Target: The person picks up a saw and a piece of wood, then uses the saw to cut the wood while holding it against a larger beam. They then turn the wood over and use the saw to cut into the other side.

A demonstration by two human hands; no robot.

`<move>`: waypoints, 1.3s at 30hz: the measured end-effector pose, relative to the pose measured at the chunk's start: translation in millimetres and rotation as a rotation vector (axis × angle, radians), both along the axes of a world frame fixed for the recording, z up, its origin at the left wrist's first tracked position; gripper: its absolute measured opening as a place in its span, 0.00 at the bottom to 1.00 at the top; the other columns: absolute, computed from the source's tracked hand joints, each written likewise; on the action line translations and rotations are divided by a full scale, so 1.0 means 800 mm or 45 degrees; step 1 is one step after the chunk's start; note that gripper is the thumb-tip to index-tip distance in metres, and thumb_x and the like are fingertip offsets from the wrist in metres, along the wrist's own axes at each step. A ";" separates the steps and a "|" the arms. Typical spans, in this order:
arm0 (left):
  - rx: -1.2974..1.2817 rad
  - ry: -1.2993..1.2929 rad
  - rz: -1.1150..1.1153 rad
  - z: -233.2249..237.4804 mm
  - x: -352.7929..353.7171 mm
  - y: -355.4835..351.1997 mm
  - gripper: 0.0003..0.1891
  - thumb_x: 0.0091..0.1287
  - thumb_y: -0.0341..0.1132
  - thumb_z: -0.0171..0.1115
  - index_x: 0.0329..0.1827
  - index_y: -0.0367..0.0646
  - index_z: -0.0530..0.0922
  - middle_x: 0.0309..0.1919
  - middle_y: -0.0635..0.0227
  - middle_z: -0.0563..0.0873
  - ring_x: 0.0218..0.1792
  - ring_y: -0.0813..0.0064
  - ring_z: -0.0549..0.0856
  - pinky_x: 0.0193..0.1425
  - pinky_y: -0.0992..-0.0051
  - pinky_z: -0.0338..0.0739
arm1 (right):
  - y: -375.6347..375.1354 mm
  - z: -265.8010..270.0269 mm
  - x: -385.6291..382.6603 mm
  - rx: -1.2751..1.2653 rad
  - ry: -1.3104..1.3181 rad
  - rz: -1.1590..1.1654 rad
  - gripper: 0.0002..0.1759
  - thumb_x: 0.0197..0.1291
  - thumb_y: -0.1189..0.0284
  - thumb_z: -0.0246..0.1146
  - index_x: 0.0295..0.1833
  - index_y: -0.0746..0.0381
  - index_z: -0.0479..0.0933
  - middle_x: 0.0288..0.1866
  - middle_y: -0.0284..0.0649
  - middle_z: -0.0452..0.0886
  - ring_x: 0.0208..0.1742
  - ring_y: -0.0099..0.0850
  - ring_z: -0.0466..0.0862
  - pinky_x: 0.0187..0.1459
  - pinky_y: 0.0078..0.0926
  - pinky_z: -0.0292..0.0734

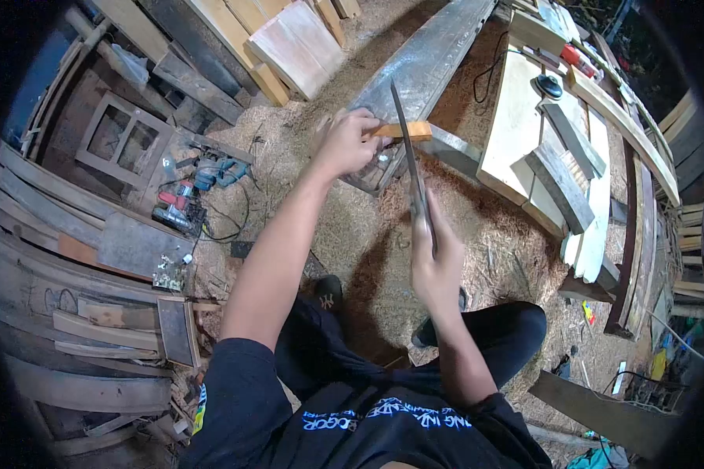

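While my left hand [347, 145] grasps the left end of the wood block [419, 130], my right hand [436, 254] grips a long blade [411, 162], edge-on, so probably a saw. Block's ahead of my right hand, long axis left-right, blade crossing it; bench [438, 55] beyond, shavings-strewn floor [321, 227] around.

black short-sleeved t-shirt [241, 399], white lettering [383, 412], dark trousers [502, 334], dark shoes [328, 294]

Sawdust [348, 227] covers the floor [493, 266] around you, brightly lit. Pale boards [296, 48] stand ahead, curved timbers [94, 388] lie stacked on your left, and a wooden surface [516, 141] sits to your right.
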State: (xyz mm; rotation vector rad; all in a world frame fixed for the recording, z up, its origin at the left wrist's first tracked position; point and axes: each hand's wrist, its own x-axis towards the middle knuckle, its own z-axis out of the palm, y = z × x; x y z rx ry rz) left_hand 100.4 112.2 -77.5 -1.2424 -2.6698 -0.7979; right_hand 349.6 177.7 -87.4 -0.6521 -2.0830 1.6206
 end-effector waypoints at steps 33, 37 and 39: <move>0.057 0.061 -0.061 -0.019 -0.020 0.006 0.17 0.65 0.45 0.75 0.54 0.49 0.91 0.52 0.69 0.90 0.56 0.57 0.86 0.62 0.59 0.80 | 0.017 0.016 0.009 0.034 0.050 0.021 0.25 0.79 0.72 0.55 0.77 0.71 0.71 0.44 0.58 0.88 0.42 0.29 0.85 0.48 0.33 0.81; -0.025 -0.054 -0.001 -0.010 -0.019 0.008 0.18 0.66 0.49 0.74 0.53 0.51 0.92 0.55 0.75 0.90 0.61 0.63 0.84 0.71 0.56 0.74 | 0.018 0.019 -0.037 0.058 0.042 -0.023 0.25 0.79 0.72 0.56 0.75 0.71 0.72 0.40 0.60 0.85 0.38 0.30 0.85 0.45 0.34 0.81; 0.017 -0.016 0.007 -0.007 -0.009 0.006 0.17 0.66 0.49 0.74 0.52 0.52 0.92 0.52 0.75 0.90 0.59 0.63 0.85 0.69 0.56 0.75 | 0.012 -0.002 -0.009 0.044 0.090 -0.015 0.25 0.79 0.73 0.55 0.76 0.70 0.72 0.40 0.58 0.86 0.37 0.31 0.84 0.45 0.35 0.81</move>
